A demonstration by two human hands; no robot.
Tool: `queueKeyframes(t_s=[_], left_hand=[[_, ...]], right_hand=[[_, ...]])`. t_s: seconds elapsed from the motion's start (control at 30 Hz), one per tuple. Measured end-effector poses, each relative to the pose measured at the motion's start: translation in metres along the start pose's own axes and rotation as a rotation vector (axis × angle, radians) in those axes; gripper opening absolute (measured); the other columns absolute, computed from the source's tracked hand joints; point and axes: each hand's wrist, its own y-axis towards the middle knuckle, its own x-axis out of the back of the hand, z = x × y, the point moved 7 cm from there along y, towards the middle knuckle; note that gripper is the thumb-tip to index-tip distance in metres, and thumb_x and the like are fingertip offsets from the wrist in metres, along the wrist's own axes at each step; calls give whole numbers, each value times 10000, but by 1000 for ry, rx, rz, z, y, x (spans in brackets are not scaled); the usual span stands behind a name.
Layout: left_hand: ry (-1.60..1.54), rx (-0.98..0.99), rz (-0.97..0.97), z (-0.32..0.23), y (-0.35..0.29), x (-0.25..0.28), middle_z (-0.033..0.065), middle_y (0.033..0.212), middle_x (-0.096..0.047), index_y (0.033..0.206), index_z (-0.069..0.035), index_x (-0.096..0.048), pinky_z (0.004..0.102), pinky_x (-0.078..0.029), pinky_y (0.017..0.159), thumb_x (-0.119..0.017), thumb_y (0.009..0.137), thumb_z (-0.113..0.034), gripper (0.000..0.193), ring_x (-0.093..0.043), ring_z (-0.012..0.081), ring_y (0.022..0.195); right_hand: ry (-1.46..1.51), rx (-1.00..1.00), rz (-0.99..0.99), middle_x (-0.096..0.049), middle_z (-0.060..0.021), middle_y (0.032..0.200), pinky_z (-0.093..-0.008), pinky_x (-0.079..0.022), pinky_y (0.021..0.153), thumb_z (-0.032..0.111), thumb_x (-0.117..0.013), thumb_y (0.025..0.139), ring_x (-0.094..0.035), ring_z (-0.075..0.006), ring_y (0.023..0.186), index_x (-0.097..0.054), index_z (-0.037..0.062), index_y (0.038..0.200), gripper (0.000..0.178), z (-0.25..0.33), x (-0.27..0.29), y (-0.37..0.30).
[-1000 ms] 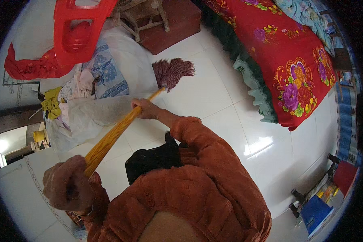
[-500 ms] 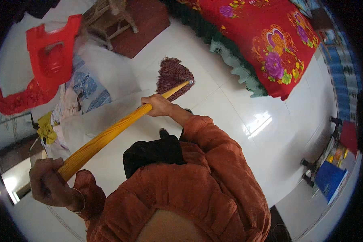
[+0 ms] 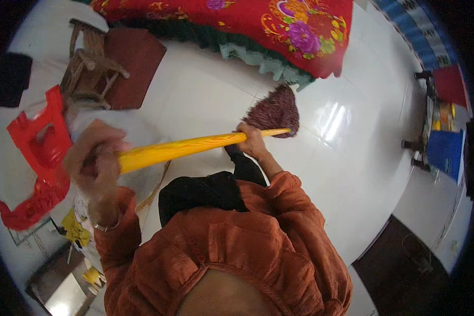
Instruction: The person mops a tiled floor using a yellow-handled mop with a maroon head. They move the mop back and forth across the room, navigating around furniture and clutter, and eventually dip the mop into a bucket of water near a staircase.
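Note:
A mop with a yellow wooden handle (image 3: 184, 150) slants across in front of my body. My left hand (image 3: 97, 160), slightly blurred, is closed around the handle's thick upper end. Farther down the shaft, close to the head, my right hand (image 3: 253, 141) grips it too. The dark maroon stringy mop head (image 3: 275, 111) lies on the white tiled floor (image 3: 195, 81), fanned out beside the bed's hanging frill. Its strands spread toward the far left of the joint with the handle.
Ahead is a bed with a red floral cover (image 3: 310, 31) and a green frill (image 3: 247, 57). A wooden chair (image 3: 92, 66) stands at far left by a red-brown board (image 3: 134, 66). A red plastic bag (image 3: 42, 137) hangs at left. On the right are a blue box (image 3: 445, 152) and a dark doorway mat (image 3: 400, 260).
The mop head has moved right across the floor toward the bed's frill, and the handle lies flatter. My left hand has risen; my right hand has shifted right. The view has turned.

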Motion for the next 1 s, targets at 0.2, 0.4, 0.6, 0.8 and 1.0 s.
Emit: queueKeyframes(t_s=[0.2, 0.4, 0.6, 0.8, 1.0], left_hand=[[-669, 337, 261, 49, -6, -144, 76, 662, -610, 1041, 32, -569, 265, -510, 721, -467, 886, -76, 215, -603, 112, 623], [-809, 361, 532, 39, -26, -201, 17, 545, -502, 1045, 38, -578, 297, -518, 657, -501, 884, -105, 230, -464, 62, 467], [-693, 219, 763, 10, -38, -160, 77, 633, -600, 958, 22, -642, 189, -379, 410, -542, 848, -55, 168, -488, 67, 466], [-618, -161, 639, -4, -70, -42, 67, 623, -619, 884, -38, -677, 241, -431, 470, -595, 748, -9, 161, -558, 143, 493], [-572, -297, 648, 4, -168, 85, 69, 595, -591, 776, -16, -654, 313, -501, 536, -509, 621, 90, 237, -566, 188, 525]], right_hand=[[-253, -244, -159, -536, -194, 636, -421, -418, 541, 126, -595, 710, -541, -390, 625, -482, 29, 702, 149, -94, 67, -73], [-18, -407, -132, -563, -180, 721, -392, -429, 609, 126, -660, 700, -555, -359, 702, -509, 22, 804, 211, -132, 88, -162], [-235, -454, -59, -591, -172, 767, -414, -453, 665, 47, -604, 698, -560, -370, 746, -569, 29, 812, 121, -164, 48, -205], [-249, -172, -190, -623, -159, 782, -403, -476, 667, 1, -556, 699, -595, -350, 752, -613, 38, 800, 122, -78, -21, -166], [-111, 89, -234, -594, -128, 741, -397, -449, 669, 21, -590, 664, -560, -332, 745, -570, 49, 807, 147, 5, -123, -137]])
